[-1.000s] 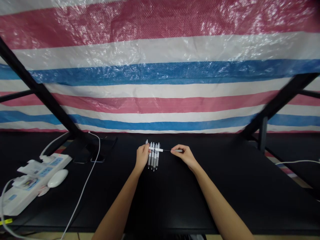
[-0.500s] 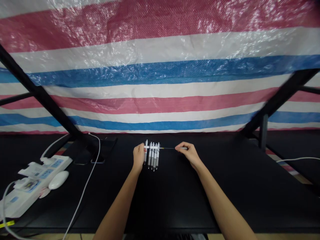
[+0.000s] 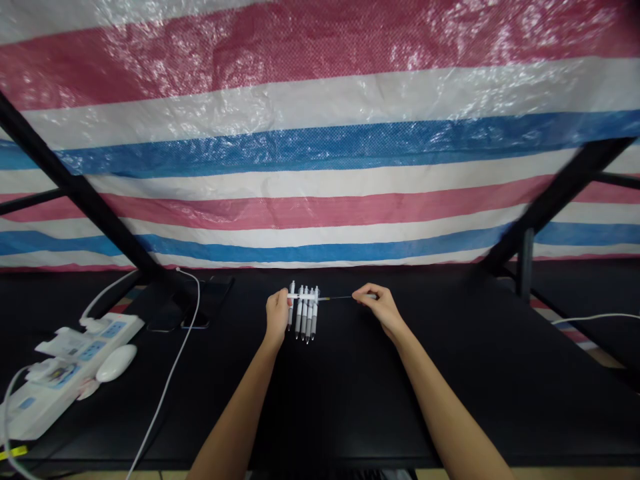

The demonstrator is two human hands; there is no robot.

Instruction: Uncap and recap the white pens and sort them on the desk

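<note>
My left hand (image 3: 278, 316) is closed on a white pen barrel (image 3: 303, 296), held level and pointing right. A thin refill (image 3: 340, 297) sticks out of the barrel's right end, with a yellowish part near the barrel. Its far end reaches the fingertips of my right hand (image 3: 379, 307), which is pinched on a small grey pen piece (image 3: 372, 295), mostly covered by the fingers. Whether the refill's end sits inside that piece I cannot tell. Beneath the barrel, several white-and-grey pens (image 3: 306, 320) lie side by side, tips toward me; one lies slightly apart beside my left hand.
On the left are a white power strip (image 3: 75, 373) with plugs, a white mouse (image 3: 117, 363), a white cable (image 3: 173, 373) and dark phones (image 3: 200, 313) on the black table (image 3: 345, 400). Black frame bars (image 3: 107, 207) slant at both sides, before a striped plastic sheet (image 3: 320, 213).
My right hand has shifted very slightly to the right, and a little more of the refill's length shows. My left hand keeps its hold, and the pens lie as before.
</note>
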